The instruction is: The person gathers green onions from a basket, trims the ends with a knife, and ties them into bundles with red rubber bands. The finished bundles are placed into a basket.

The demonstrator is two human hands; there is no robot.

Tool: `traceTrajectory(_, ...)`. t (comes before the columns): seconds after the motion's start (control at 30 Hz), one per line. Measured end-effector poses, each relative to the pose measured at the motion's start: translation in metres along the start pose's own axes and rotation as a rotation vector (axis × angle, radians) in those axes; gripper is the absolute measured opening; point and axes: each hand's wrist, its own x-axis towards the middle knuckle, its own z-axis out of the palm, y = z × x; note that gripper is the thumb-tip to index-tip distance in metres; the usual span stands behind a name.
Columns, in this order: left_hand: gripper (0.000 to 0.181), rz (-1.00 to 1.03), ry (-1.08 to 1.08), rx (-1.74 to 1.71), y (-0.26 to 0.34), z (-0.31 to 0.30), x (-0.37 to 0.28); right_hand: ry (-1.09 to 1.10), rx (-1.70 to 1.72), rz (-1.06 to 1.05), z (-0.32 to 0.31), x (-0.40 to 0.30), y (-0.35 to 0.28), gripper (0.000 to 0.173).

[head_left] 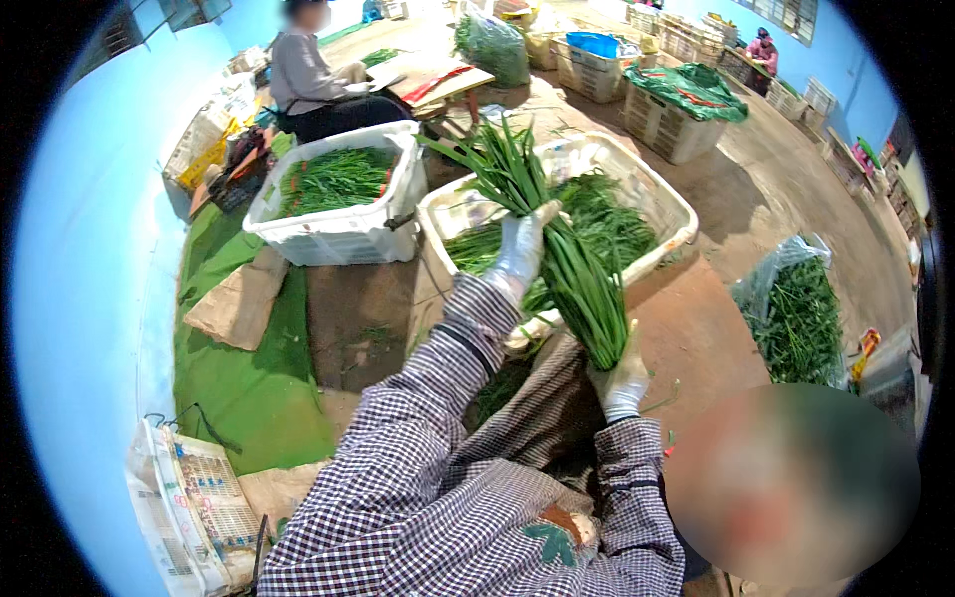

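Note:
A thick bunch of long green leaves [582, 291], like garlic chives, slants through the air in front of my chest. My left hand [524, 242], in a white glove, grips it around the upper middle. At its lower end my right hand [623, 377], gloved too, cups the bundle's base. Leaf tips fan out beyond the left hand. Behind and below the bunch stands a white plastic crate [679, 224] holding loose greens [597, 216], partly hidden by the bunch and my left arm.
Left of it, another white crate [336, 231] holds bundled greens. A seated person [310, 74] works at a low table [440, 78]. At right are a brown board [694, 313] and a plastic bag of greens [798, 321]. A green mat [246, 403] covers the floor by the blue wall.

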Motion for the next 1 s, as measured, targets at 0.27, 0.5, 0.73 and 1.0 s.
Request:
traceTrajectory(0.27, 0.025, -0.005, -0.169, 0.367, 0.02, -0.032, -0.062, -0.463, -0.005, 0.298, -0.071, 0.015, 0.055, 0.058)
traceTrajectory(0.5, 0.055, -1.04, -1.135, 0.245, -0.078, 0.026, -0.16, -0.587, 0.84, 0.83, -0.097, -0.013, 0.105, 0.037)
traceTrajectory(0.73, 0.075, -0.638, -1.542, 0.966, -0.063, 0.108, -0.136, -0.399, 0.825, 0.673, -0.137, -0.038, 0.068, 0.049)
traceTrajectory(1.0, 0.046, -0.259, -1.269, 0.401, -0.081, 0.163, -0.135, -0.207, 0.352, -0.042, -0.17, 0.026, 0.04, 0.05)
